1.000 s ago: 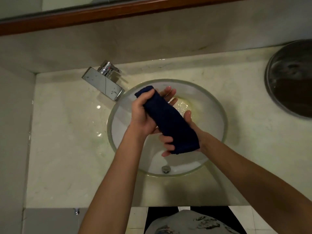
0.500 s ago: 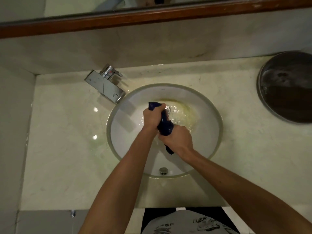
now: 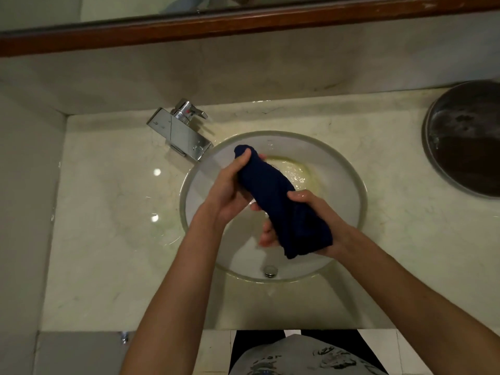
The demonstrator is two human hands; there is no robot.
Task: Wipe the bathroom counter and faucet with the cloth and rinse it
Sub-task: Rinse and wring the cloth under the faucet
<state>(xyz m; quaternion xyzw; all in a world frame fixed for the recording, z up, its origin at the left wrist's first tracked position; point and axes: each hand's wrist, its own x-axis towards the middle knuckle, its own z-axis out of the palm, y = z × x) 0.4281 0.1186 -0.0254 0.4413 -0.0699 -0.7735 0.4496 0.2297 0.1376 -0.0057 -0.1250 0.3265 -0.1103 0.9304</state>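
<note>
A dark blue cloth (image 3: 273,193), rolled into a thick bundle, is held over the round white sink basin (image 3: 349,174). My left hand (image 3: 227,190) grips its far end, thumb on top. My right hand (image 3: 311,212) grips its near end, fingers curled underneath. The chrome faucet (image 3: 181,131) stands at the basin's back left, its flat spout reaching over the rim. Water glistens around the yellowish bottom of the basin (image 3: 295,171). The pale marble counter (image 3: 108,212) surrounds the basin and looks wet, with bright reflections.
A round dark metal bin lid (image 3: 468,142) sits at the counter's far right. A wood-framed mirror (image 3: 216,23) runs along the back wall. A side wall (image 3: 24,212) closes the left. The overflow drain button (image 3: 270,271) sits at the basin's near side.
Half a second ago both hands squeezed the cloth tightly low in the basin. Now they have lifted it and drawn apart, so the cloth lies stretched out as a longer roll.
</note>
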